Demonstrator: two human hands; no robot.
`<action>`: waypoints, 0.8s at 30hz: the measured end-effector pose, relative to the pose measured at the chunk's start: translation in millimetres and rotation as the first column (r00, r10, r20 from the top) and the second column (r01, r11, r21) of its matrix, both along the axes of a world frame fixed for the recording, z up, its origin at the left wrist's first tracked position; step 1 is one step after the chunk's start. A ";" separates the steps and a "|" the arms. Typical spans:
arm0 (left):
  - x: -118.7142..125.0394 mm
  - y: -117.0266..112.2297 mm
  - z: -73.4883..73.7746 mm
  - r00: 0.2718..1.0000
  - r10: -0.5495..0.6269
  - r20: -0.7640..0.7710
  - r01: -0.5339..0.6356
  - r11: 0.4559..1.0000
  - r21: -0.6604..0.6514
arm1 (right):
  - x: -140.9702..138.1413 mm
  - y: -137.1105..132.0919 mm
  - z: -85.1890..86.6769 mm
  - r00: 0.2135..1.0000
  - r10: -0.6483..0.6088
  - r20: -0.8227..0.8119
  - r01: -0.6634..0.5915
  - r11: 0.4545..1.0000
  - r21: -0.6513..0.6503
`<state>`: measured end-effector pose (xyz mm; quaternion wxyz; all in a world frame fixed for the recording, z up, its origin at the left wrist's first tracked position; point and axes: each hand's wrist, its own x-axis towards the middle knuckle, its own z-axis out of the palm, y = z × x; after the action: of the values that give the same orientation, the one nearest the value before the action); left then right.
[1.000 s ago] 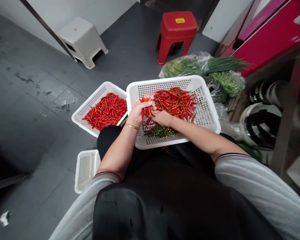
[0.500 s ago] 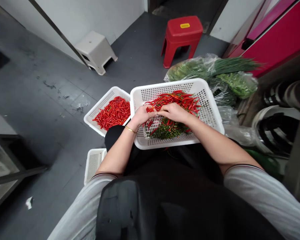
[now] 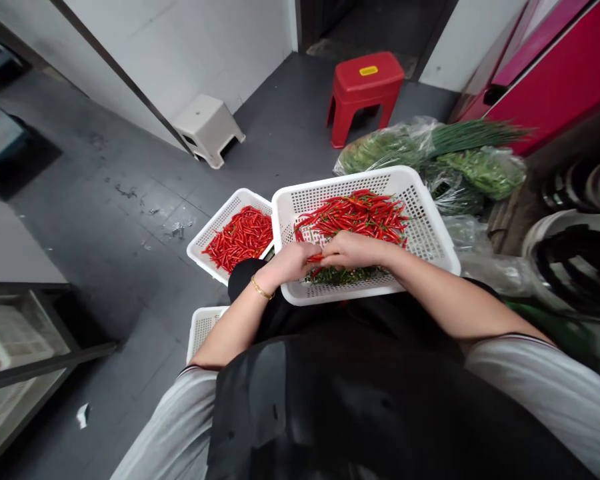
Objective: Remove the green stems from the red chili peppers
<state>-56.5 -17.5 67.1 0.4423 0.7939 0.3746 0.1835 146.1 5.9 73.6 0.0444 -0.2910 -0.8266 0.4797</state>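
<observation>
A white perforated basket [image 3: 433, 250] rests across my lap. Long red chilli peppers [image 3: 363, 215] lie at its far side, and a heap of green stems [image 3: 343, 275] gathers near its front edge. My left hand [image 3: 295, 261], with a gold bangle at the wrist, is closed around red chilli peppers [image 3: 315, 259] over the basket's front left. Close beside it, my right hand [image 3: 353, 251] pinches at the same peppers, its fingertips partly hidden. A second white basket [image 3: 205, 257] to the left holds many red chilli peppers without visible stems [image 3: 243, 237].
Another white basket [image 3: 200, 327] sits on the floor by my left arm. A grey stool [image 3: 207, 127] and a red stool [image 3: 365, 87] stand ahead. Bagged green vegetables [image 3: 480, 170] lie at the right, near a white bucket [image 3: 540, 240]. A metal rack [image 3: 45, 367] is at the left.
Both hands have moved nearer the basket's front edge, and red chilli peppers now show between them. The whole view has shifted slightly, so things appear lower and further right.
</observation>
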 end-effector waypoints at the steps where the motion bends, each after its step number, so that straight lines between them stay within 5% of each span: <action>1: -1.4 -1.6 2.3 0.998 -0.051 0.034 0.053 0.996 -0.076 | 2.6 0.3 -0.2 0.998 0.053 -0.032 -0.056 0.990 -0.130; 3: -7.7 -4.3 1.3 0.988 -0.047 0.145 0.084 0.962 -0.261 | 9.4 3.7 -5.9 0.991 0.058 -0.119 -0.094 0.940 -0.329; 6: -24.0 -6.7 -12.9 0.918 0.231 0.322 -0.021 0.840 -0.543 | 15.7 16.2 -27.7 0.980 -0.072 -0.186 0.003 0.938 -0.347; 9: -39.2 -6.9 -29.9 0.720 0.537 0.439 -0.085 0.696 -0.713 | 5.7 30.3 -61.4 0.994 -0.106 0.028 0.107 0.994 -0.031; 11: -43.1 -5.5 -36.6 0.629 0.650 0.426 -0.136 0.632 -0.763 | -9.5 34.7 -86.7 0.941 -0.162 0.298 0.070 0.953 0.296; 13: -40.4 -3.1 -39.3 0.614 0.709 0.346 -0.229 0.580 -0.782 | -25.3 34.1 -109.6 0.867 -0.153 0.475 -0.105 0.875 0.473; 15: -31.8 -0.5 -40.5 0.639 0.731 0.241 -0.339 0.549 -0.764 | -34.8 31.1 -125.1 0.829 -0.092 0.552 -0.249 0.823 0.511; 20: -3.1 8.2 -42.9 0.701 0.698 0.148 -0.435 0.582 -0.687 | -21.3 29.6 -120.6 0.808 -0.084 0.584 -0.232 0.864 0.447; 24: -4.6 18.3 -36.7 0.633 0.732 0.251 -0.266 0.510 -0.818 | -12.4 31.3 -107.4 0.829 -0.181 0.528 -0.137 0.851 0.507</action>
<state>-61.2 0.8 30.5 0.7257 0.3060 0.4872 0.3773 133.7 37.2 -33.9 -0.1154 -0.4047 -0.8979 0.1290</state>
